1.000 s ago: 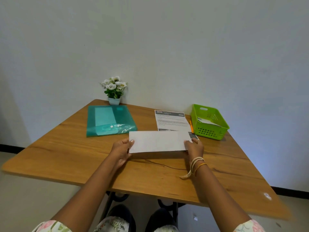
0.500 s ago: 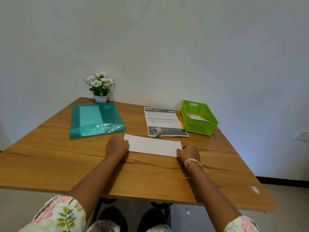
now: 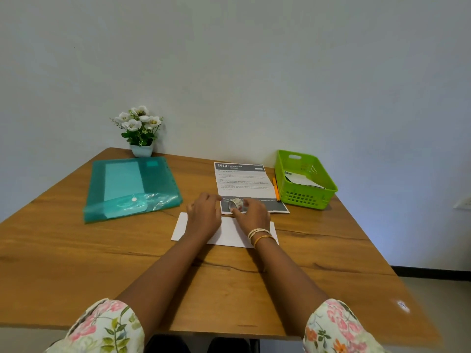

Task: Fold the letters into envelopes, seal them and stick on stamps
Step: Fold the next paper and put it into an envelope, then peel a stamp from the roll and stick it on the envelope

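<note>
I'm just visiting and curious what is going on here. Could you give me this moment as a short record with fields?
Setting: wooden table against a plain wall
Right hand: fingers curled round a small tape roll lying on the printed sheet
Left hand: above the white envelope, reaching toward the roll
Envelope: flat on the table, partly under both hands
Left side: teal folder, flower pot
Right side: green basket with papers inside, orange pen beside it

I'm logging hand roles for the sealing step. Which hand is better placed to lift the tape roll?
Probably the right hand: its fingers already curl round the tape roll. The left hand sits beside it, over the envelope.
</note>
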The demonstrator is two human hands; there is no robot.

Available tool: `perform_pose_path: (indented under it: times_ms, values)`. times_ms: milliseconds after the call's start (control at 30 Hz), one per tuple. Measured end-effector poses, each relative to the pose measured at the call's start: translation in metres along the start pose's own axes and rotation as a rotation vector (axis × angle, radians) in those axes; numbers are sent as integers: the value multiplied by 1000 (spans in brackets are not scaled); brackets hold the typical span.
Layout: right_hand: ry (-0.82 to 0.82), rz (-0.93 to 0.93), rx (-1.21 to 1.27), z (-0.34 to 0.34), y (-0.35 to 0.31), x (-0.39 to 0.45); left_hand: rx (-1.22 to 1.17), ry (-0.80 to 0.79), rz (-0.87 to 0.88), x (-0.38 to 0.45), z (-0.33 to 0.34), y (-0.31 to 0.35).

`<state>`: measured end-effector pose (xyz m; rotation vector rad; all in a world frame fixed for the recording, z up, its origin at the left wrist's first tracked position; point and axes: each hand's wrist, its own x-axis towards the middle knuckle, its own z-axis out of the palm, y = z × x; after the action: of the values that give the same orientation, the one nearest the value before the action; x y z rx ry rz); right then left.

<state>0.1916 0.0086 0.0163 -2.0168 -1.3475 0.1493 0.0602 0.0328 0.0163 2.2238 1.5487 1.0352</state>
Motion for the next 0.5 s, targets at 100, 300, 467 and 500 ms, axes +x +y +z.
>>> perform_pose_path:
  times_ms: [100,300,467,500]
  values:
    - [8,-30,43,8,3,7,-164,-61,18,14,7,1]
    - [38,-281,226,10,16,9,-438,-209,79,20,17,-13]
    - [34,-388,285,8,22,13,-507,-235,116,17,24,-22]
    - [27,-400,307,7,22,14,-529,-228,101,18,24,-23]
